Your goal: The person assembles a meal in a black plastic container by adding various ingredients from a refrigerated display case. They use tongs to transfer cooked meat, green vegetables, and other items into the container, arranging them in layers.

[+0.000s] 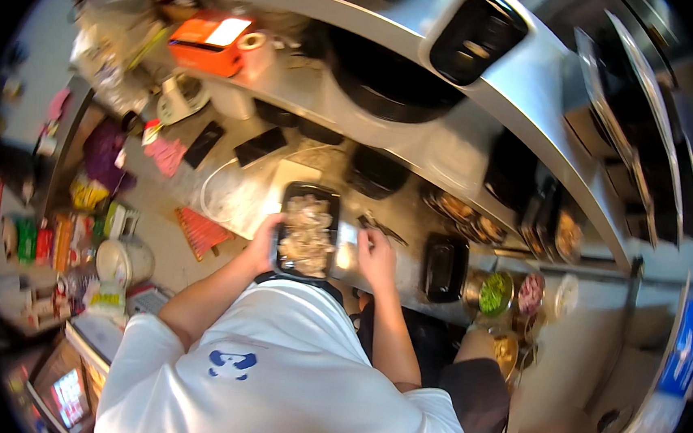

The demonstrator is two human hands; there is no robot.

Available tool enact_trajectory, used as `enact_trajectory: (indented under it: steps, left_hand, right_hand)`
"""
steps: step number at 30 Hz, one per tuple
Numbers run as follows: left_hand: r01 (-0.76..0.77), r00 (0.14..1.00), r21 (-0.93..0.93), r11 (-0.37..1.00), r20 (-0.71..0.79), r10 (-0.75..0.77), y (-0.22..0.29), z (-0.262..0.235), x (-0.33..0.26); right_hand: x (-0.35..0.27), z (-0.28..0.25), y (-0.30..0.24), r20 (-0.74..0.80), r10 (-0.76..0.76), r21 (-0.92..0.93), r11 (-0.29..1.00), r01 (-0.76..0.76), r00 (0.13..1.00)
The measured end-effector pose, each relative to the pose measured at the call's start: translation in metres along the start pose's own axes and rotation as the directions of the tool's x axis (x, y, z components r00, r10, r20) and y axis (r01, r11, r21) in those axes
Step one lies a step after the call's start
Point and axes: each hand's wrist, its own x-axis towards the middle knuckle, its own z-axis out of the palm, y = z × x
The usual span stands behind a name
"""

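Here, food tray: a black rectangular tray (308,230) is seen on the bench (412,213), just in front of the person's body, between the two hands.
Filling: the tray is already heaped with a pale brown and white food along its whole length; filling is judged largely done.
Lid: no lid is seen on the tray, so closing is judged not yet done.
Left hand (264,241): its grip is curled against the tray's left rim, holding it steady.
Right hand (376,255): it is laid just right of the tray, near a shiny scrap; whether its grip is clenched or released cannot be told.
Empty tray (445,267): a second black tray is set further right, seemingly unfilled.
Garnish pots (511,293): small round pots of green and purple toppings are stood at the right, untouched.
Stacked black containers (376,172): these are kept at the far side.
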Motion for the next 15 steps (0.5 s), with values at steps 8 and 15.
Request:
enact_trajectory:
  steps: [8, 15]
  left_hand:
    - [0.011, 0.992, 0.346, 0.938, -0.121, 0.033, -0.048, -0.016, 0.062]
    - [0.010, 0.969, 0.679, 0.734, -0.189, 0.161, -0.020, -0.057, 0.029]
  right_hand:
    - [-0.035, 0.010, 0.062, 0.580, 0.437, 0.256, 0.703, -0.663, 0.687]
    - [-0.029, 0.034, 0.114, 0.311, 0.498, 0.340, 0.737, -0.584, 0.809]
